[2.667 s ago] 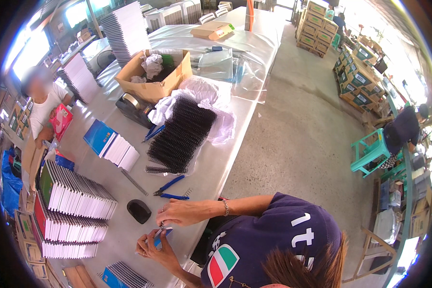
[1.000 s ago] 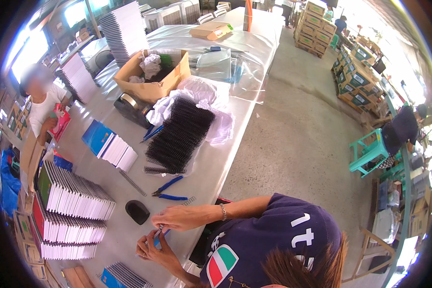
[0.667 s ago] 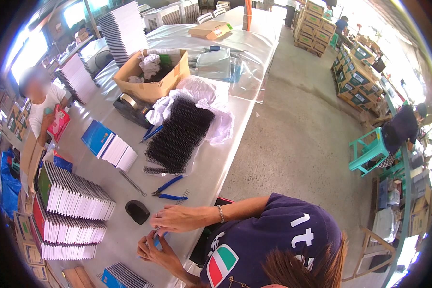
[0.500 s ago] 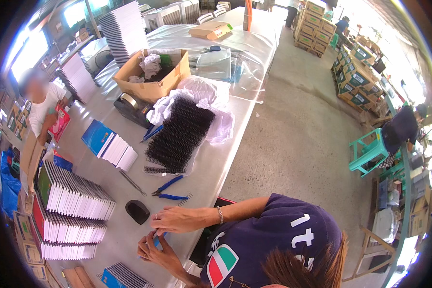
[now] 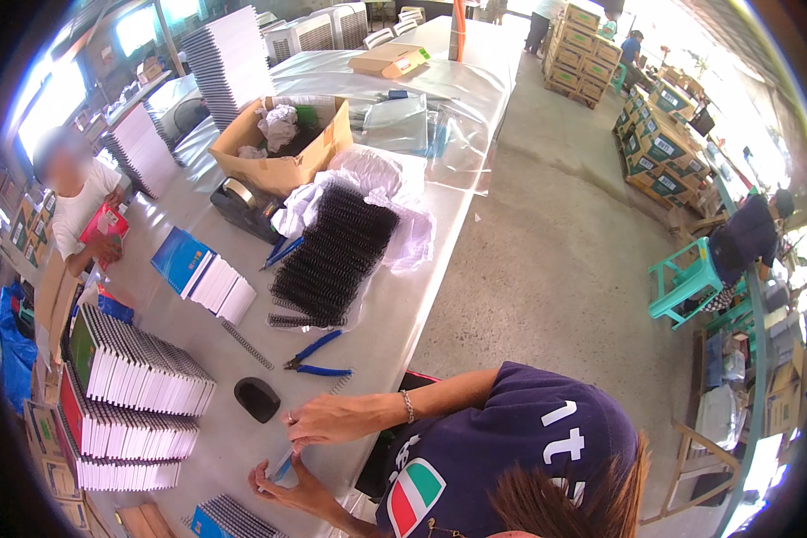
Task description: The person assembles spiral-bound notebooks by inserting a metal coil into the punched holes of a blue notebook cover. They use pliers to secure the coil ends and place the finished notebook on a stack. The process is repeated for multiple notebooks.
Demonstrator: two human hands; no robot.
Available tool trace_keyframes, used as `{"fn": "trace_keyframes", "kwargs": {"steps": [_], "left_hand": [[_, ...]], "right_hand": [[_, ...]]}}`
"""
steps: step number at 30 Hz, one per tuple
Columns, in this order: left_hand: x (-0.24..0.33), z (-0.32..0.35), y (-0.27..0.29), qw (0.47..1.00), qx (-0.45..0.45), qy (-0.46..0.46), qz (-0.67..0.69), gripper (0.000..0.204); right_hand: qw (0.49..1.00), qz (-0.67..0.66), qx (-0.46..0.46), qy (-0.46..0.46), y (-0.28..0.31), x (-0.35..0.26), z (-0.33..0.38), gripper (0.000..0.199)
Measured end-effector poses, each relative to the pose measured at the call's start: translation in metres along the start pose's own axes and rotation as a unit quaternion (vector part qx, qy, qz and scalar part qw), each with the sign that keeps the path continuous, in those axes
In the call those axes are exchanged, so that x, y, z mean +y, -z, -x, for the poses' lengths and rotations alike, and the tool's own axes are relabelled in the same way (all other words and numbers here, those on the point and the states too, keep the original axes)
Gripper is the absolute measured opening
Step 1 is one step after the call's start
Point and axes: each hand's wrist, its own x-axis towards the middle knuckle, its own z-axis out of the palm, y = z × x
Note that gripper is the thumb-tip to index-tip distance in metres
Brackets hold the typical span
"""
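Blue and partly hidden, the small piece (image 5: 283, 469) shows between your left hand (image 5: 296, 493) and braceleted right hand (image 5: 334, 417) (whether either grips it, you cannot tell here), near a rounded black object (image 5: 257, 399).

The right hand (image 5: 336, 419) is partly hiding a blue booklet (image 5: 284, 468). The lower edge is cropping a notebook stack (image 5: 230, 518).

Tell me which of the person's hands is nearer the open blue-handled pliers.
Right. The right hand is just below the pliers in the picture, not touching them; the left hand is farther down, below the right.
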Motion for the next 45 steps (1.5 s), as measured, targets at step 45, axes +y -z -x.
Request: {"fn": "trace_keyframes", "kwargs": {"steps": [45], "left_hand": [[-0.035,-0.008,0.020,0.954,-0.175,0.038,0.241,0.055]], "right_hand": [[0.901,-0.352,-0.245,0.068,0.031,0.029,-0.021,0.064]]}}
